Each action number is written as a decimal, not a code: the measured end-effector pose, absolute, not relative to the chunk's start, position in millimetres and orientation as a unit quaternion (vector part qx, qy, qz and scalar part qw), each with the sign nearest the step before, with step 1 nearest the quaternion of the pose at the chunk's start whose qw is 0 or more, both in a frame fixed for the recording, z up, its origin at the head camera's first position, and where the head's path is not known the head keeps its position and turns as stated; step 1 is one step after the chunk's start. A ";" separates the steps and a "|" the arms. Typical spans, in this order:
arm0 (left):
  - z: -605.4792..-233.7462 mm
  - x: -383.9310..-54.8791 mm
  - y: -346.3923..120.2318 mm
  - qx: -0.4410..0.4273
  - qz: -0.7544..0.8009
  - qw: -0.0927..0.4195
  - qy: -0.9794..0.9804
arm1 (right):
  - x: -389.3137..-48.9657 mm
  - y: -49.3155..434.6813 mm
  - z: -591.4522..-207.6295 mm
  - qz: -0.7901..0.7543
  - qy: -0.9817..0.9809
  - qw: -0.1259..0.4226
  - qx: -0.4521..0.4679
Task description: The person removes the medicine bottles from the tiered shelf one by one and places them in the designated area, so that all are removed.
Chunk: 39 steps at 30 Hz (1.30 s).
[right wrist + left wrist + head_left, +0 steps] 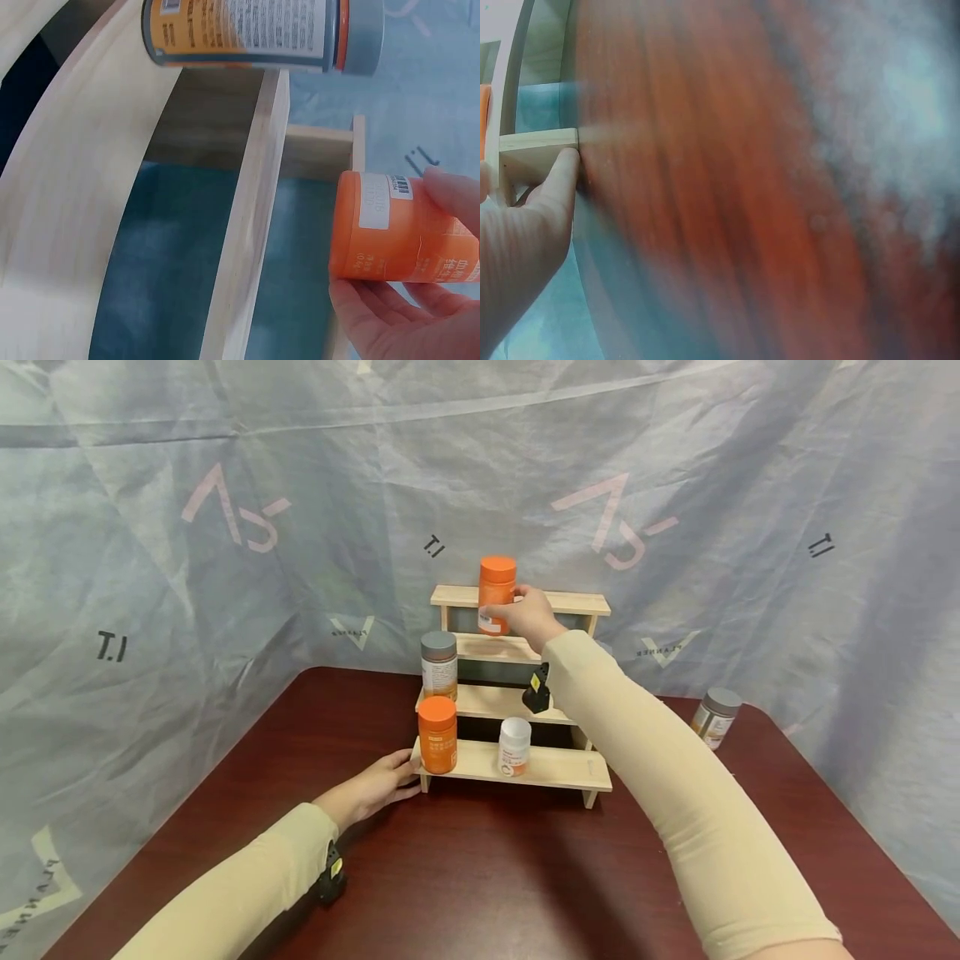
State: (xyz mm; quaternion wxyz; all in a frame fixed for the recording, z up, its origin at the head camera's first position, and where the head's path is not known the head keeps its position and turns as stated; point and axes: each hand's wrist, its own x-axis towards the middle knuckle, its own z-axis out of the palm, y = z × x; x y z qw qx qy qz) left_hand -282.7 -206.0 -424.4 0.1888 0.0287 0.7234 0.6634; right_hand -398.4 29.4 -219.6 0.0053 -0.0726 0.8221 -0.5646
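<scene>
Sheeting (pixel 495 468) is hung behind a dark red table (pixel 255 768), on which a four-tier wooden rack (pixel 558 766) is set. The rack's lowest board is gripped at its left end by the left hand (pixel 381 787); were that hold jerked, the whole rack could be shifted and its jars toppled. The raised orange jar (pixel 497 587) is pinched between thumb and fingers by the right hand (pixel 536 617), just in front of the top board; were it tilted or brought in too low, the board's edge could be struck and the grip lost. The lower orange jar (pixel 438 739) is stood just beside the left fingers and could be nudged. One grey-capped jar (pixel 438 670) is placed a tier higher, the second grey-capped jar (pixel 715 720) on the table at right. The small white jar (pixel 514 747), on the lowest board, could be knocked by anything dropped.
</scene>
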 end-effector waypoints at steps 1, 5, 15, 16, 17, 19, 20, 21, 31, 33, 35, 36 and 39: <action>-424.3 -283.0 -206.3 0.029 0.663 0.189 0.723 | -398.5 31.5 -219.2 -0.566 0.821 0.005 -0.072; -424.6 -283.9 -207.4 0.029 0.663 0.190 0.723 | -398.8 38.8 -218.3 -0.566 0.821 0.004 -0.072; -426.0 -284.7 -209.5 0.032 0.663 0.189 0.724 | -398.9 55.8 -214.9 -0.563 0.825 0.000 -0.053; -426.1 -285.0 -209.8 0.033 0.664 0.189 0.722 | -399.1 57.4 -214.8 -0.562 0.825 -0.001 -0.053; -426.3 -285.2 -210.2 0.035 0.664 0.190 0.722 | -399.3 59.0 -214.7 -0.559 0.827 -0.002 -0.051; -426.7 -285.3 -210.8 0.040 0.665 0.192 0.721 | -399.9 62.3 -214.6 -0.556 0.829 -0.004 -0.050; -426.9 -285.4 -211.2 0.041 0.666 0.192 0.720 | -400.2 64.0 -214.7 -0.556 0.830 -0.005 -0.049; -427.0 -285.4 -211.4 0.044 0.665 0.192 0.720 | -400.7 65.8 -214.9 -0.556 0.830 -0.006 -0.047; -428.7 -286.4 -213.9 0.047 0.666 0.192 0.719 | -405.6 82.4 -216.5 -0.525 0.850 -0.022 -0.031; -428.9 -286.5 -214.3 0.047 0.665 0.191 0.720 | -405.2 85.0 -216.4 -0.522 0.852 -0.022 -0.031; -429.2 -286.5 -214.4 0.045 0.666 0.190 0.720 | -403.5 87.4 -216.0 -0.520 0.853 -0.024 -0.030; -429.3 -286.5 -214.6 0.046 0.665 0.189 0.721 | -402.1 88.0 -215.4 -0.514 0.857 -0.030 -0.027; -428.8 -286.3 -214.5 0.045 0.669 0.188 0.718 | -399.8 91.1 -214.4 -0.504 0.863 -0.036 -0.023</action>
